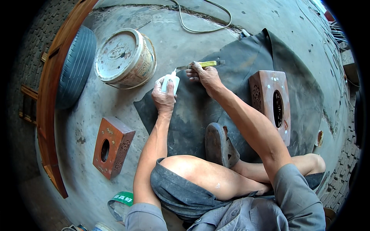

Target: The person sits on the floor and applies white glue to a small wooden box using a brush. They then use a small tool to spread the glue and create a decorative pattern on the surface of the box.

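Observation:
My left hand is closed around a small white squeeze bottle, held upright with its narrow nozzle pointing up. In my right hand is a yellow-handled knife. Its thin blade reaches left to the nozzle; whether the two touch I cannot tell. To the right, a reddish-brown wooden tissue box with an oval opening and carved side lies on the dark rubber sheet. Pale dots mark its top. A second wooden tissue box, more orange, sits on the concrete at the left.
A lidded, stained bucket stands at the upper left beside a tyre and a long wooden beam. A hose curls at the far side. Near my left elbow is a container with a green label. My sandalled foot rests on the sheet.

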